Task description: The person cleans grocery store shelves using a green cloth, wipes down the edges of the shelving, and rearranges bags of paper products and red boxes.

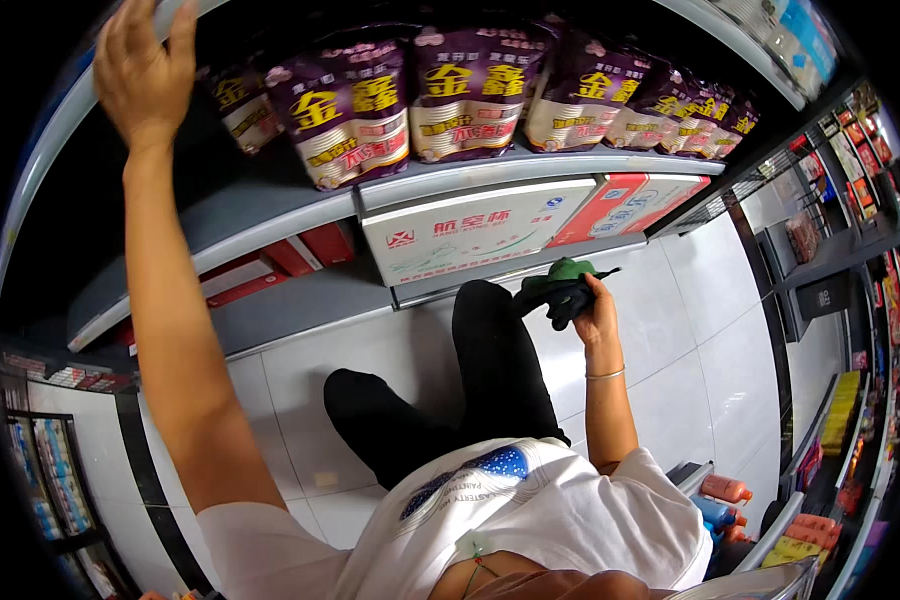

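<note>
My left hand [144, 71] is raised at the upper left and rests against the metal front edge of an upper shelf, with nothing seen in its grasp; its fingertips run to the picture's rim. Beyond my knees, my right hand [597, 309] holds a bunched pair of dark gloves or cloth [559, 292] with a green part, low in front of the bottom shelf. Purple and white packs of paper cups [465, 97] stand in a row on the shelf between and beyond my hands.
Below the packs, a white carton [480, 229] and a red and white carton [630, 206] sit on the bottom shelf. Red boxes [251, 277] lie further left. White floor tiles [667, 337] surround my legs. Shelving with goods [832, 262] stands at the right, bottles [724, 489] at the lower right.
</note>
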{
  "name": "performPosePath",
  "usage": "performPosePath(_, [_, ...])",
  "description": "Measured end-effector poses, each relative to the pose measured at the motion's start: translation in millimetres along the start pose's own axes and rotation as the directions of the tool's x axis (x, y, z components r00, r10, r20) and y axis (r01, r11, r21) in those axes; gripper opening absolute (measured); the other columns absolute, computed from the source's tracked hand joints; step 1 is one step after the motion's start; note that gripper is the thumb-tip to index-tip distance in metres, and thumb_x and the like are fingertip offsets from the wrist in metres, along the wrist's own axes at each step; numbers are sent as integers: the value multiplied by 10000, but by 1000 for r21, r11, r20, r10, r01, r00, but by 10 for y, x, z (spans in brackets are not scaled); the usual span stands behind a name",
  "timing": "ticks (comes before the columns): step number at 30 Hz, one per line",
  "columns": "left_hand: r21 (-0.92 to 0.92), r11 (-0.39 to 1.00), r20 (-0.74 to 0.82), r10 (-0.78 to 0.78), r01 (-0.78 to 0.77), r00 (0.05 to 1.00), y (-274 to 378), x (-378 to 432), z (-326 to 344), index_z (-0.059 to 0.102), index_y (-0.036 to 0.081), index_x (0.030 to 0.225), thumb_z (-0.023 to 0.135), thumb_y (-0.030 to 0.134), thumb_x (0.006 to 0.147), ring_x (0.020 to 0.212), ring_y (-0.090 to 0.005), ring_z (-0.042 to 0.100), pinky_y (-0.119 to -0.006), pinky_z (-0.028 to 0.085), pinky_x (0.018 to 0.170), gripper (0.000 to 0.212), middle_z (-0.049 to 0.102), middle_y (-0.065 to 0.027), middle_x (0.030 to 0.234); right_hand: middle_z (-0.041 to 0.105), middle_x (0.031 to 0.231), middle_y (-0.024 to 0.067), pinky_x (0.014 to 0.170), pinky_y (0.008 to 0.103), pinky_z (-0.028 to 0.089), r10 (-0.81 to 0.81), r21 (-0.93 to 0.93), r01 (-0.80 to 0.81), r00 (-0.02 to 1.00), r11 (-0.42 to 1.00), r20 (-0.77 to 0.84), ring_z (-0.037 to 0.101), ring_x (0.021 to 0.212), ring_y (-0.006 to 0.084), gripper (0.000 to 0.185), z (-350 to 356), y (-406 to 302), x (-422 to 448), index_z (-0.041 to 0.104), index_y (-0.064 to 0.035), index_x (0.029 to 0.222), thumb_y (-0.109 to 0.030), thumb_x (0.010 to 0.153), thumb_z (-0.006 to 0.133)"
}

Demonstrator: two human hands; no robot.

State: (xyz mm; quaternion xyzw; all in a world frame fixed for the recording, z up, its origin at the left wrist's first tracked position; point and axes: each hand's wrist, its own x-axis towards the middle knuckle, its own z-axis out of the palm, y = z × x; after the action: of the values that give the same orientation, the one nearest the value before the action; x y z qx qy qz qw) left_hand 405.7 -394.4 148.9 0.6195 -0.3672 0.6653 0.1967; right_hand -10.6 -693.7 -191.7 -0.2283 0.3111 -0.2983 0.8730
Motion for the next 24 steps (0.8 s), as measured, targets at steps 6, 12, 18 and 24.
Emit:
performPosePath(6, [77,992,-19,101,-99,995,-269,-26,107,545,201,1283,473,487,944,1205,-255,472,-415,330,1059,450,560,-59,1230,601,1169,175,943,439,482,25,238,-9,998,971,-61,596,1058,314,363,-343,45,234,521,31,1193,-247,994,401])
performPosePath(12, [41,993,123,108,-114,986,-156,57,-150,537,121,1290,597,404,900,1206,-271,447,-401,329,1035,486,544,-105,1253,581,1221,152,990,451,441,-6,230,47,985,972,-173,558,1125,311,395,-129,-68,367,517,7,1238,-280,1001,385])
performPosePath(18, [113,989,212,-113,91,971,356,-1150,-466,550,20,1126,639,181,880,1024,-275,507,-375,359,927,307,559,-114,1110,620,1146,113,931,424,465,-201,336,167,977,927,70,589,1047,283,401,58,-365,525,574,-52,1174,-375,965,462])
performPosePath(24, [271,913,591,-407,304,696,155,-2617,-383,595,69,1096,467,256,959,1060,-301,502,-414,358,922,265,575,-126,1098,615,1076,49,845,319,488,-261,101,248,953,964,154,601,983,187,345,946,-162,660,537,-68,1144,-232,869,663])
